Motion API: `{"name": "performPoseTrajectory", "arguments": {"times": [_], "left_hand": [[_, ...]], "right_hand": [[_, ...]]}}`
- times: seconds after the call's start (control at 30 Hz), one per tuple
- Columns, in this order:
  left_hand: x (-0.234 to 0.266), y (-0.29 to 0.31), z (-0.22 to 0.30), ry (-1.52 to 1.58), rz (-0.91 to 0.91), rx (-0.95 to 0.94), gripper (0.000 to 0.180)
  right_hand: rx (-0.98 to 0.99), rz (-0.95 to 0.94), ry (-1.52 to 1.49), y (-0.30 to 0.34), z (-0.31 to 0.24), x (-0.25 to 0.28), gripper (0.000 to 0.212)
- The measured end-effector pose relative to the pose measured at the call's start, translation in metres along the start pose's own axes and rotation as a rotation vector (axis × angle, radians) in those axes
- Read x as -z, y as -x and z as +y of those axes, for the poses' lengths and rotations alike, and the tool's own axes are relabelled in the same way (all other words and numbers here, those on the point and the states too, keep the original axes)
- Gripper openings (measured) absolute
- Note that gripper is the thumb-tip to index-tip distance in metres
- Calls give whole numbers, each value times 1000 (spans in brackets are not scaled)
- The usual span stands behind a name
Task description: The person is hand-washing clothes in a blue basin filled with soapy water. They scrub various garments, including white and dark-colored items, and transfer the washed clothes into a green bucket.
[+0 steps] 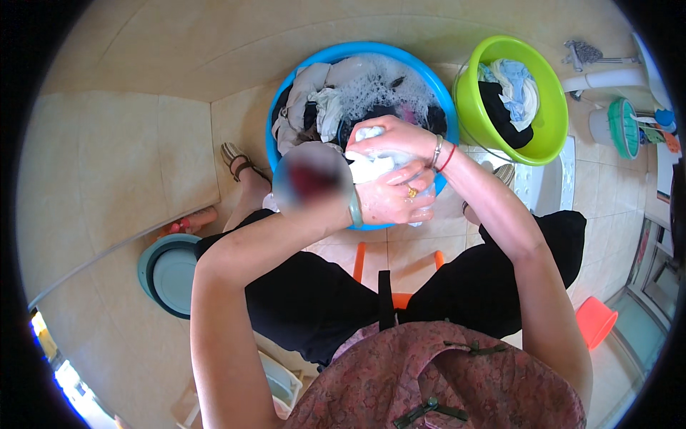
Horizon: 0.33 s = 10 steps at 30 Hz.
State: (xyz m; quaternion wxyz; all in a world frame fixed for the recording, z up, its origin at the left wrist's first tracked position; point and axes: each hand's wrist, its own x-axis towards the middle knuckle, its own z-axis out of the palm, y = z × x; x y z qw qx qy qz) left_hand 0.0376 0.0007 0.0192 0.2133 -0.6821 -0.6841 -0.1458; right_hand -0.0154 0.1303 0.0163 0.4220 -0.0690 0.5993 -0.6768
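Observation:
Both my hands are closed on a wet white cloth [373,169], held over the near side of a round blue basin [357,48]. My left hand [396,198], with a gold ring and a green bangle, wraps the cloth from below. Above it my right hand [389,137], wearing a silver bracelet and red cord, grips the upper part. Suds cling to the fingers. Soaking in the basin are grey clothes [307,89], a white garment [329,114] and dark pieces, with foam [379,82] on the water. A blurred patch hides part of the basin's near left.
To the basin's right stands a lime-green bucket [554,118] holding black, white and light-blue clothes. Orange stool legs [359,261] show between my knees. A grey-green tub [148,275] sits at the left, an orange-red container [597,322] at the right. Tiled wall [128,157] rises on the left.

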Motion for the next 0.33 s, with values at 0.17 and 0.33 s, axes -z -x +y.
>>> {"name": "performPoseTrajectory", "arguments": {"times": [0.17,0.33], "left_hand": [[-12,7,1,-20,-83,-48,14],[-35,17,2,-69,-175,-98,16]], "right_hand": [[20,54,269,-10,7,-4,25],[61,105,553,-21,13,-6,34]]}}
